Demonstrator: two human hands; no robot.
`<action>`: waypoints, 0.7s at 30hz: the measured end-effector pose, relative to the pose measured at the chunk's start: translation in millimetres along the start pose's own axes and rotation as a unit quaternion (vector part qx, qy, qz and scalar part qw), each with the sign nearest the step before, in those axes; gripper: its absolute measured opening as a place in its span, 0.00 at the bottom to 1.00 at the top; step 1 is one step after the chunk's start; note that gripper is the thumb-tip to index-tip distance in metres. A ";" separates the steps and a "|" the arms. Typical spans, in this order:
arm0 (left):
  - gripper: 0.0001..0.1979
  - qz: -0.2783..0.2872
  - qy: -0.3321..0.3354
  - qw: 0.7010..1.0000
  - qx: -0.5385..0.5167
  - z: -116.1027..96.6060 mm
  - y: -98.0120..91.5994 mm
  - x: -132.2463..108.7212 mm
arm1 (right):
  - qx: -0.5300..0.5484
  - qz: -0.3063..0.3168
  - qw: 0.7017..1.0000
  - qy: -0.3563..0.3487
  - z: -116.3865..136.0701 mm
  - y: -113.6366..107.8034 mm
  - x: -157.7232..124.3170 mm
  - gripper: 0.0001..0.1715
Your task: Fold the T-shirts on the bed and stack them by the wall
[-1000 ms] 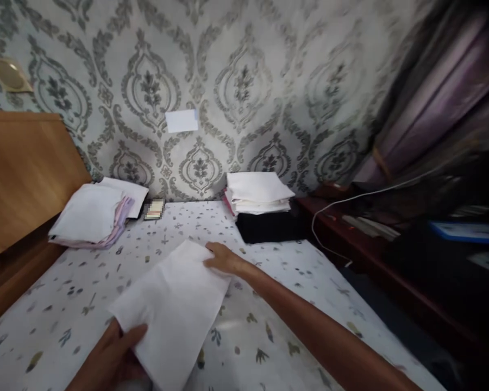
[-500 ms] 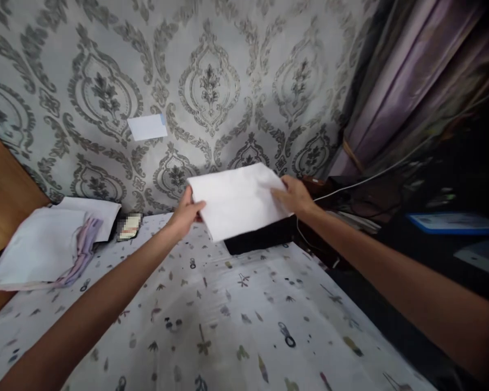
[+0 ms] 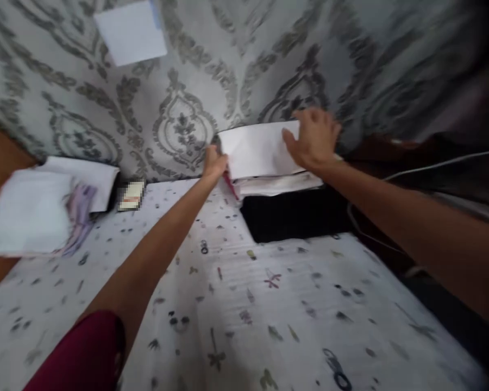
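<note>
A folded white cloth (image 3: 261, 149) lies against the wall on top of several pale folded layers (image 3: 277, 186), with a strip of red at their left side. My left hand (image 3: 215, 162) is closed at the left edge of this cloth, its fingers partly hidden. Over the right end of the cloth is my right hand (image 3: 315, 138), fingers spread and thumb apart. Below the pale layers, a flat black cloth (image 3: 295, 214) lies on the bed.
A patterned white sheet (image 3: 228, 304) covers the bed. At the left is a pile of folded white and lilac cloths (image 3: 32, 212), beside a small blurred packet (image 3: 131, 195). A white card (image 3: 132, 32) is on the patterned wall. A cable (image 3: 444, 163) runs at the right.
Both hands have brought the white cloth forward and down from mid-air onto the pile by the wall. The right hand has opened from its grip. The view has moved closer.
</note>
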State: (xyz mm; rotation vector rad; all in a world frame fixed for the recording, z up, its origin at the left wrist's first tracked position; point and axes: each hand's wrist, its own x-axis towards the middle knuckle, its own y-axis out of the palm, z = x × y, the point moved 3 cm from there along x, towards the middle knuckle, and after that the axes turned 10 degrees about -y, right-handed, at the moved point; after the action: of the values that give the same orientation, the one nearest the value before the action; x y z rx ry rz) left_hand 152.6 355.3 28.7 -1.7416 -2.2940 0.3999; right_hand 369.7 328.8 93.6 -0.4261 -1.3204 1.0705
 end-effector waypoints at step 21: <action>0.13 -0.293 -0.071 0.802 0.516 100.1 -427.2 -129.2 | 0.014 0.075 0.991 -0.107 48.0 36.0 -7.6 0.29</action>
State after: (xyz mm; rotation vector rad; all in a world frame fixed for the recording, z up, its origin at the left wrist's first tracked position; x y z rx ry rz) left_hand -232.3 114.3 83.2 -0.4519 -1.8866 1.3280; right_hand 312.7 325.6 73.7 -0.4029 -1.4794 1.2865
